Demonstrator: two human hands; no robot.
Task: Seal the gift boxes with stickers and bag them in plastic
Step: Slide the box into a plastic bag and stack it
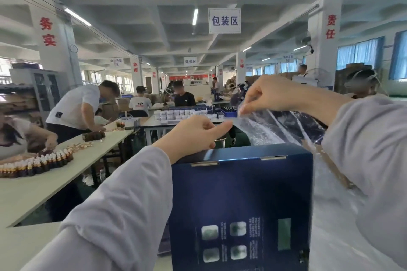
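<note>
**Both hands on the bag mouth, box right under them**

Watching the head cam feed from my desk here. My left hand (193, 136) has thumb and forefinger pinched together on the edge of the clear plastic bag (264, 131), other fingers curled, and its heel sits on the top left corner of the blue gift box (242, 193). My right hand (271, 94) is higher up and off to the right of the left one, fingers curled, pinching the other side of the bag's edge. The film drapes down from that hand behind the box's right side. The box stands upright just below both hands. Left of my left arm there's a long table (33, 195) with rows of small brown bottles (37, 162).
</note>
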